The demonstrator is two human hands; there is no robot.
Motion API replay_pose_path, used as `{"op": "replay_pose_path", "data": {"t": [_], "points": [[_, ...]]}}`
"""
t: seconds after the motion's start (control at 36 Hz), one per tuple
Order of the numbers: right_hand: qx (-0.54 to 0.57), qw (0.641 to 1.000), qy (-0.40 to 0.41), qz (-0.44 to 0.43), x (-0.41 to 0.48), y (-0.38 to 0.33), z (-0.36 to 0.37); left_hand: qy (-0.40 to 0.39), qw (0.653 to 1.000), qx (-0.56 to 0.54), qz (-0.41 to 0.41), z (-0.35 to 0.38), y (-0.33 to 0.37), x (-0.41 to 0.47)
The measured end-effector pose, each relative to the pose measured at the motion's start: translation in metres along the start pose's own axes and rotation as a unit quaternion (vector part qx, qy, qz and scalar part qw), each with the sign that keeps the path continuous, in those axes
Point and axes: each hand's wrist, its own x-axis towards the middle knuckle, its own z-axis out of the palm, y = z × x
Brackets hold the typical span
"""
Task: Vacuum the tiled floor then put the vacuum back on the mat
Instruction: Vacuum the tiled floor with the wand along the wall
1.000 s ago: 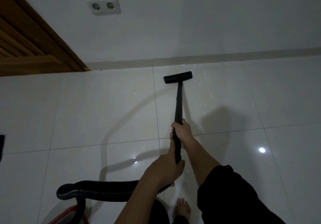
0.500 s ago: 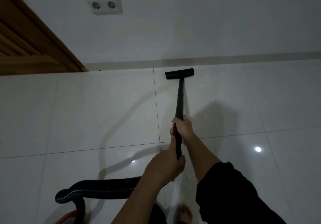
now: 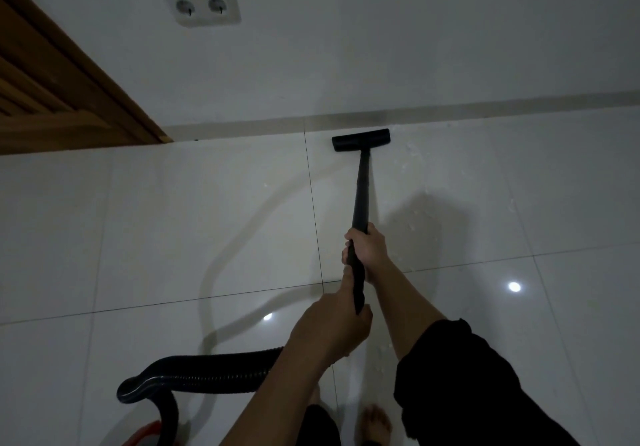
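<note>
A black vacuum wand (image 3: 360, 200) runs from my hands out to a flat black floor nozzle (image 3: 361, 139), which lies on the white tiled floor (image 3: 173, 231) right at the skirting of the far wall. My right hand (image 3: 367, 251) grips the wand higher up. My left hand (image 3: 332, 328) grips its lower end, where the ribbed black hose (image 3: 207, 373) joins. The hose loops left and down toward a red part of the vacuum body (image 3: 147, 433) at the bottom edge. White specks (image 3: 415, 158) lie on the tile right of the nozzle. No mat is in view.
The white wall carries a double socket (image 3: 202, 5). A wooden door frame (image 3: 69, 75) stands at the left. My bare foot (image 3: 375, 423) is on the floor below my hands. Two light reflections shine on the tiles.
The nozzle has slid forward from mid-tile up to the skirting. Both hands moved forward with the wand, and the view shifted forward with them.
</note>
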Motion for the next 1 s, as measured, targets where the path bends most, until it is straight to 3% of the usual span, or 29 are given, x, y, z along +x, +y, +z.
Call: {"op": "replay_pose_path", "data": {"t": [0.36,1.0], "points": [[0.038,0.999,0.020,0.007,0.000,0.006,-0.006,-0.010,1.000,0.022,0.003,0.005,-0.004,0.001],[0.010,1.000,0.019,0.008,-0.015,0.012,-0.008,-0.032,0.999,-0.009,0.005,0.008,-0.007,-0.011]]}}
